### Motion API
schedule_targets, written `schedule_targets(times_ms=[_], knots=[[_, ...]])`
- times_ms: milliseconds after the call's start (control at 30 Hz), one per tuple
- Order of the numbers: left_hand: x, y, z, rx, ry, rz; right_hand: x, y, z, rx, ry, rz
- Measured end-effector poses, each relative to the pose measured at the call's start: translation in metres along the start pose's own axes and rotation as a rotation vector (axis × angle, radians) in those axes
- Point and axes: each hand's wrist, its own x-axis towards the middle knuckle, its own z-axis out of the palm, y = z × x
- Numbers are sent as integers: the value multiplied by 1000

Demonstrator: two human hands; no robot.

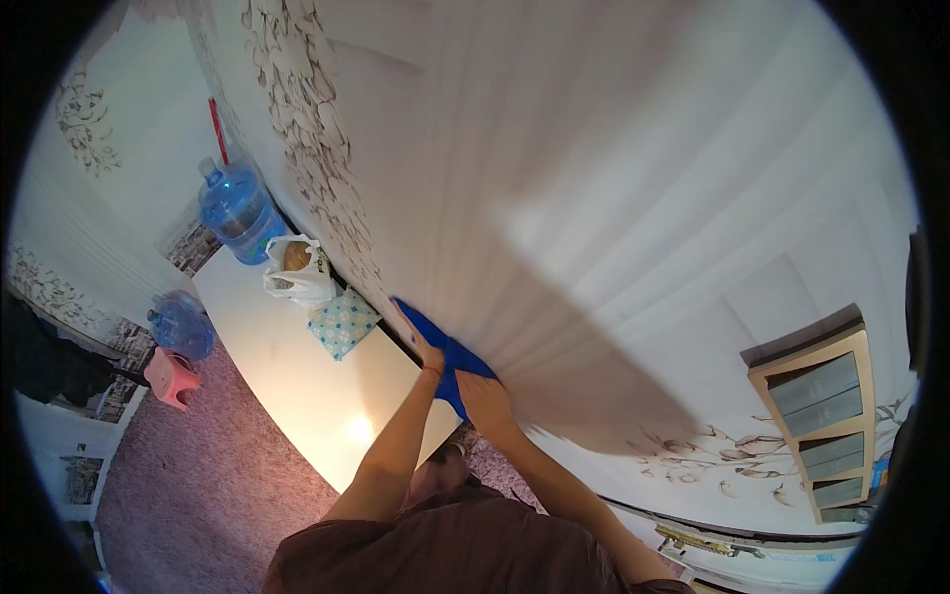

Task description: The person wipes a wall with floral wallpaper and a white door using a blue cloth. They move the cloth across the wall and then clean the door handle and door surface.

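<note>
A blue cloth [469,359] is spread between my two hands, close to the pale wall [460,223] and the end of a white tabletop [289,356]. My left hand [429,355] holds it on the table side, with the fingers partly hidden along its edge. At the lower right edge of the cloth, my right hand [484,401] grips it, knuckles up and fingertips out of sight. Part of the cloth hangs down between my wrists.
Along the wall on the table stand a large blue water bottle [239,211], a white plastic bag [300,278] and a patterned cloth item [344,324]. Another water bottle [180,327] and a pink stool [172,377] are on the floor. A framed shelf [820,416] is at right.
</note>
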Motion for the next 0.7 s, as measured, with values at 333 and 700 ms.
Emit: schedule_targets(times_ms=[333, 700], knots=[[-98, 88, 13, -155, -87, -177, -106, 4, -33, -82, 36, 243], [96, 318, 8, -32, -109, 592, -17, -1, -267, -298, 796, 401]])
